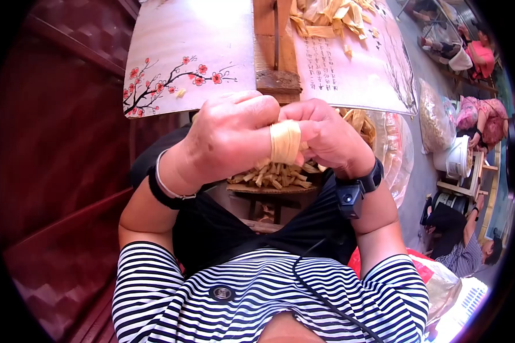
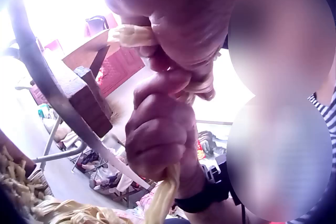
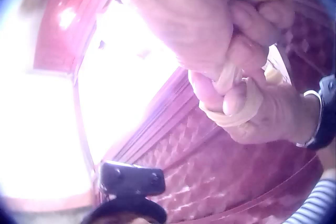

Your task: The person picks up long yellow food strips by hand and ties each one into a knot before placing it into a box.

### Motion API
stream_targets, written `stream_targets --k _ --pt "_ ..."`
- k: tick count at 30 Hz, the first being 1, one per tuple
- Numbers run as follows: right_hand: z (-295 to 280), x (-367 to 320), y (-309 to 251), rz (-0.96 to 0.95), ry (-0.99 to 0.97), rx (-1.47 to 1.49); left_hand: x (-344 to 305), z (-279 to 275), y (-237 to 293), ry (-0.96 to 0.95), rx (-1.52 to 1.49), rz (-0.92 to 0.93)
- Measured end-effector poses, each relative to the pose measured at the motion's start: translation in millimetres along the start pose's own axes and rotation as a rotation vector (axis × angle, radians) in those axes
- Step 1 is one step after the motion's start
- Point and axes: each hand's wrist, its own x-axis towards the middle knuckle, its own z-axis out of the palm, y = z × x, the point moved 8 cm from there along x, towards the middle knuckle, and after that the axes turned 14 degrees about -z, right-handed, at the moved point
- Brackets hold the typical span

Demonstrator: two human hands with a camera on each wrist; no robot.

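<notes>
My left hand (image 1: 217, 137) and right hand (image 1: 332, 137) meet in front of the table, pinching a pale yellow flat strip (image 1: 285, 142). A band of it wraps around the left fingers, as the right wrist view also shows on the strip (image 3: 247, 115). In the left wrist view, one length of strip (image 2: 131, 36) sticks out from the left hand, and another hangs below the curled right hand (image 2: 160, 124). Under both hands lies a pile of short, yellowish twisted pieces (image 1: 269, 176) on a board (image 1: 263, 188).
Ahead is a table with a blossom-printed top (image 1: 183, 57) and a wooden block (image 1: 277, 80). Loose yellow strips (image 1: 337, 20) lie at its far right. A dark red panelled wall (image 1: 63, 143) stands left. To the right are a stuffed clear bag (image 1: 436, 120), a white bucket (image 1: 455, 157) and several seated people.
</notes>
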Motion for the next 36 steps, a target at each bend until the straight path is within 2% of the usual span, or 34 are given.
stream_targets --k 2,3,5,6,7,8,11,12,15,16,19,22,23,24,25,26,28,29,31,33,34,36 --pt "6.8 1.5 18.2 0.043 -0.007 0.17 -4.2 -2.0 0.6 0.072 -0.068 0.034" --pt "11.1 7.5 29.0 0.015 0.058 0.278 -6.0 -6.6 1.8 0.163 -0.041 0.047" --pt "8.8 9.4 17.2 -0.145 0.174 0.328 -11.4 -17.0 5.5 0.341 0.012 0.074" --pt "4.8 8.6 7.8 -0.244 0.208 0.345 -11.3 -21.3 1.2 0.398 -0.053 0.034" --pt "-2.7 5.2 -8.1 -0.376 0.197 0.348 -12.7 -19.9 -9.9 0.347 0.001 -0.163" --pt "-10.0 0.7 -18.2 -0.503 0.283 0.207 -9.5 -19.1 -17.1 0.312 -0.045 -0.21" --pt "-4.5 -9.3 -40.9 -0.779 0.34 -0.335 -5.3 -9.3 -29.6 0.11 -0.127 -0.349" --pt "-2.9 -9.2 -41.0 -0.704 0.311 -0.407 -5.5 -4.4 -31.3 0.027 -0.143 -0.394" --pt "18.0 -7.9 -49.1 -0.857 0.185 -0.992 -10.1 1.8 -28.3 -0.026 -0.023 -0.46" --pt "17.0 -6.0 -45.0 -0.817 0.231 -1.092 -11.7 3.1 -26.8 0.03 0.027 -0.42" --pt "2.1 -1.1 -33.4 -0.566 0.24 -1.101 -10.2 7.1 -29.6 -0.033 -0.015 -0.381" --pt "-1.3 2.0 -17.4 -0.268 0.15 -0.546 -2.4 -13.2 -19.1 0.097 -0.213 -0.161" --pt "-0.5 1.7 -8.4 -0.157 0.108 -0.366 -3.3 -23.0 -29.2 0.119 -0.372 -0.271" --pt "4.5 -0.8 -6.8 -0.174 -0.064 -0.268 -6.5 -34.4 -39.7 0.14 -0.528 -0.381" --pt "3.5 -2.2 -3.5 -0.164 -0.077 -0.159 -9.8 -39.7 -49.9 0.16 -0.682 -0.491" --pt "4.0 -2.9 -0.1 -0.154 -0.091 -0.052 -12.8 -40.8 -55.1 0.223 -0.765 -0.459" --pt "5.6 -2.3 3.0 -0.178 -0.111 0.132 -13.2 -34.9 -60.2 0.257 -0.767 -0.525" --pt "3.6 -1.4 3.7 -0.166 -0.083 0.146 -13.4 -33.3 -62.4 0.273 -0.772 -0.558" --pt "0.2 1.3 5.2 -0.145 -0.025 0.175 -12.9 -13.3 -68.6 0.041 -0.863 -0.719" --pt "-0.7 0.7 9.0 -0.057 0.04 0.032 -16.0 16.0 -65.3 -0.196 -0.97 -0.819" --pt "-1.9 -0.7 9.8 -0.012 0.072 -0.04 -16.1 26.0 -59.1 -0.255 -1.093 -0.768" --pt "-4.7 -1.7 -3.5 -0.078 0.137 -0.072 -22.8 23.0 -67.6 -0.104 -1.116 -0.871"
